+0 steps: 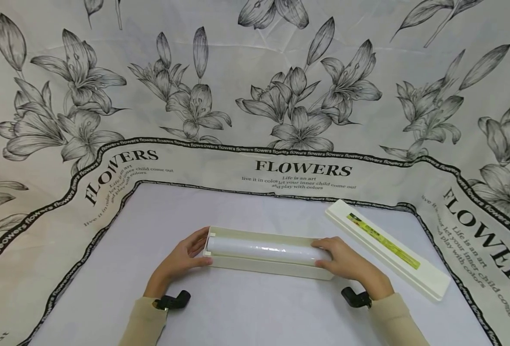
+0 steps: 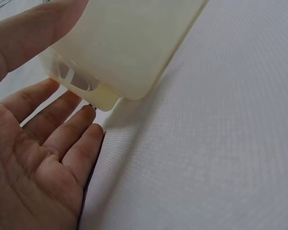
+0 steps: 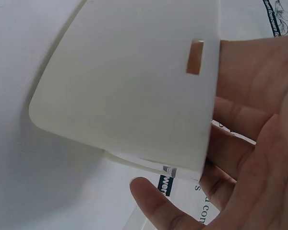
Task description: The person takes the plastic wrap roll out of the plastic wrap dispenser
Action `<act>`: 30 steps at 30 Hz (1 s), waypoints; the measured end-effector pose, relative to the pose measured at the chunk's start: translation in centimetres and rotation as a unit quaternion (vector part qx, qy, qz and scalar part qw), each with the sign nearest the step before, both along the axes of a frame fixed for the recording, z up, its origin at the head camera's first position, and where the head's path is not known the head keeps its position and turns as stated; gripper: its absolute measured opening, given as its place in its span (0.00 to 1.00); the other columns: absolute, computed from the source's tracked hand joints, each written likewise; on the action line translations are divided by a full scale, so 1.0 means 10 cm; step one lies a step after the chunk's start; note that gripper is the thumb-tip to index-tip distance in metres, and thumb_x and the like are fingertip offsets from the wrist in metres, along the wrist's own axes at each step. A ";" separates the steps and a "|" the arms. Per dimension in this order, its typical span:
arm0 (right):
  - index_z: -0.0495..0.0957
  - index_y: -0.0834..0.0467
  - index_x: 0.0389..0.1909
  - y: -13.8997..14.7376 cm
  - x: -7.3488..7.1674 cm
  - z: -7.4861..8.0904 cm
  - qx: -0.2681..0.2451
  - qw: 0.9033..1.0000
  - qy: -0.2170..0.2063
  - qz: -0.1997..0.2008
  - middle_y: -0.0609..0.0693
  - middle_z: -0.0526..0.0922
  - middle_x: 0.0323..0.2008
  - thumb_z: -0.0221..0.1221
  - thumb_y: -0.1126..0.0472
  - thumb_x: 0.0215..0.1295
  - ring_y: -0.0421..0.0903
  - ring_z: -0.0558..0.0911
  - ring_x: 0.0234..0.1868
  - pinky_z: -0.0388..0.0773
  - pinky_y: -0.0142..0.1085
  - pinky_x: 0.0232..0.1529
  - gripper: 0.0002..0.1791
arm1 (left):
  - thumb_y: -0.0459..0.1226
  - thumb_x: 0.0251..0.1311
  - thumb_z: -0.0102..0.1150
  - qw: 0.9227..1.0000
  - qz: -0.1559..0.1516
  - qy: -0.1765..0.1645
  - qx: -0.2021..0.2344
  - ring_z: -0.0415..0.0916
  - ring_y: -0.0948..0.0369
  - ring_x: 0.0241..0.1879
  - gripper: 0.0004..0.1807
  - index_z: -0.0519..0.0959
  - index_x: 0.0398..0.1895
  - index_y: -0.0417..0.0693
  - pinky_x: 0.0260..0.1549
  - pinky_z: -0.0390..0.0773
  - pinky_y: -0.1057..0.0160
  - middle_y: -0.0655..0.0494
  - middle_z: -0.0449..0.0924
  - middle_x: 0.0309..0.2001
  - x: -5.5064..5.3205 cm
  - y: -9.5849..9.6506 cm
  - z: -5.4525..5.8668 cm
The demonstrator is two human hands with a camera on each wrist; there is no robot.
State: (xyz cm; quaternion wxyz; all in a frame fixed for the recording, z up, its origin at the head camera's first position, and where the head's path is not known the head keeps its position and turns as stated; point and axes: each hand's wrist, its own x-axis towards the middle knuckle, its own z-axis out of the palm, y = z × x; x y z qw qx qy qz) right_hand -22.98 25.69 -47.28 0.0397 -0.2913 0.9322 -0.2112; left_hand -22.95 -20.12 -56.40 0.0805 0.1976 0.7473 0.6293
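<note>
A long cream plastic cling film dispenser box (image 1: 272, 267) stands lidless on the white cloth. Inside it lies a shiny roll of cling film (image 1: 259, 250). My left hand (image 1: 184, 257) holds the box's left end, thumb on the near edge and fingers around the far side. In the left wrist view those fingers (image 2: 67, 139) reach under the cutout end of the box. My right hand (image 1: 345, 259) spans the roll's right end, fingertips over its far side and thumb at the near side. The right wrist view shows the box's end wall (image 3: 125, 86) in front of part of this hand.
The long cream lid (image 1: 337, 214) with a yellow-green label (image 1: 384, 240) lies slantwise at the right, beyond my right hand. A flower-printed cloth (image 1: 203, 168) rises around the back and sides of the white surface (image 1: 246, 312).
</note>
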 end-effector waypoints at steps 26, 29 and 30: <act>0.82 0.60 0.53 0.01 0.18 0.24 -0.047 0.998 -0.018 -0.046 0.52 0.83 0.48 0.72 0.60 0.56 0.43 0.79 0.42 0.82 0.34 0.40 0.23 | 0.35 0.58 0.75 1.000 -0.003 -0.003 -0.001 0.58 0.41 0.77 0.51 0.55 0.82 0.44 0.73 0.64 0.51 0.40 0.56 0.80 -0.01 0.01 0.01; 0.82 0.60 0.52 -0.01 0.21 0.24 -0.048 0.998 -0.023 -0.046 0.53 0.84 0.49 0.72 0.61 0.55 0.43 0.80 0.42 0.82 0.35 0.41 0.22 | 0.35 0.57 0.75 1.000 0.001 -0.007 -0.004 0.58 0.42 0.77 0.52 0.55 0.82 0.44 0.72 0.64 0.51 0.40 0.56 0.80 0.00 0.01 0.02; 0.82 0.60 0.52 -0.02 0.22 0.25 -0.048 0.997 -0.027 -0.049 0.53 0.85 0.50 0.72 0.61 0.55 0.43 0.80 0.43 0.82 0.35 0.42 0.23 | 0.36 0.58 0.75 1.000 0.001 -0.006 -0.006 0.58 0.41 0.77 0.52 0.55 0.82 0.44 0.72 0.64 0.51 0.40 0.56 0.80 0.00 0.01 0.02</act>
